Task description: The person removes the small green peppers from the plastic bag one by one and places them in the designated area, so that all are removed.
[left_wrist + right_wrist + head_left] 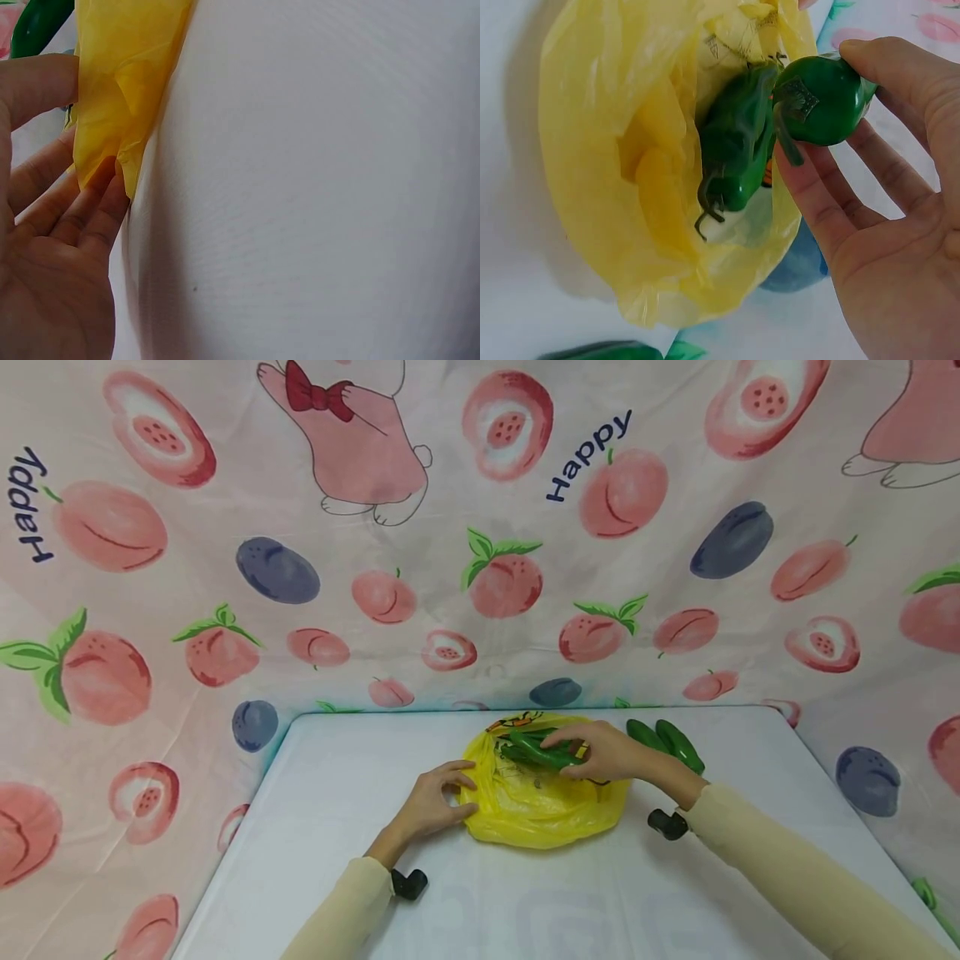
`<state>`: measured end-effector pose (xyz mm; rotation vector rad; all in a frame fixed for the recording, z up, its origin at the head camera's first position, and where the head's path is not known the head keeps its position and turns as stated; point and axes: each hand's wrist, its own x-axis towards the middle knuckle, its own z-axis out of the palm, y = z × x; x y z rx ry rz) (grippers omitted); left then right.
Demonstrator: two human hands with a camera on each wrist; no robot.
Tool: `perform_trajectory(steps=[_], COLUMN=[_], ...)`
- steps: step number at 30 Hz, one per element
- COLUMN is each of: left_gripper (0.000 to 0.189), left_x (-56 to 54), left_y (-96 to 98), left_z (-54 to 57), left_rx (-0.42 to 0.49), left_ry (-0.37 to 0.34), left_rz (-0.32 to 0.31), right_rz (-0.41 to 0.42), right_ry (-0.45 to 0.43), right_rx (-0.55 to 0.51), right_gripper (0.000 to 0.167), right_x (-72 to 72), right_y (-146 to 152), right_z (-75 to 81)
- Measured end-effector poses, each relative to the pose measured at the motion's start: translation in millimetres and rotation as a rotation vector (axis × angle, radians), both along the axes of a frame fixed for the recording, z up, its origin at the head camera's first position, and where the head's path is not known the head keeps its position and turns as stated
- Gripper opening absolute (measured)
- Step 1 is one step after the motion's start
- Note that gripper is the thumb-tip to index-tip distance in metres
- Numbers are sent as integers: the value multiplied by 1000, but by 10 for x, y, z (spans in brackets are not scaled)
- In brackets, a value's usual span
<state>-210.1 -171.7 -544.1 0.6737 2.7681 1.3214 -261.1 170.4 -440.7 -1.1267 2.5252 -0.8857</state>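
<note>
A yellow plastic bag [540, 814] lies on the white table, its mouth open. At its left side my left hand [435, 797] holds the edge, and in the left wrist view the fingertips [112, 199] are partly covered by the yellow film. My right hand [603, 750] pinches a green pepper [821, 101] between thumb and fingers, over the bag's mouth. Its stem points toward the bag in the right wrist view. Inside the bag sits more green pepper [739, 135], with thin curved stems showing.
Two green peppers [678, 745] lie side by side on the table to the right of the bag, behind the right forearm. A fruit-print cloth [495, 643] hangs behind the white table [337, 768] and along its sides.
</note>
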Motion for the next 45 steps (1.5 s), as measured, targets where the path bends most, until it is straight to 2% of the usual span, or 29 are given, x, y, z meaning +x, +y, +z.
perform_trajectory(steps=[6, 14, 21, 28, 36, 45], left_gripper=[21, 21, 21, 21, 21, 20], left_x=[-6, -10, -6, 9, 4, -7], left_y=[2, 3, -3, 5, 6, 10], left_z=[1, -4, -8, 22, 48, 32], left_rx=[-12, -11, -16, -13, -11, -21], left_ry=[3, 1, -1, 28, 13, 17], left_rz=[2, 3, 1, -13, -14, -15], right_rz=[-34, -92, -118, -183, -247, -271], right_ry=[-6, -30, 32, 40, 45, 77], right_rx=[5, -19, -38, -39, -25, -25], right_gripper=[46, 49, 48, 49, 48, 51], right_x=[-34, -31, -35, -21, 7, 9], right_y=[158, 365, 547, 761, 997, 1200], right_z=[10, 99, 152, 218, 310, 351])
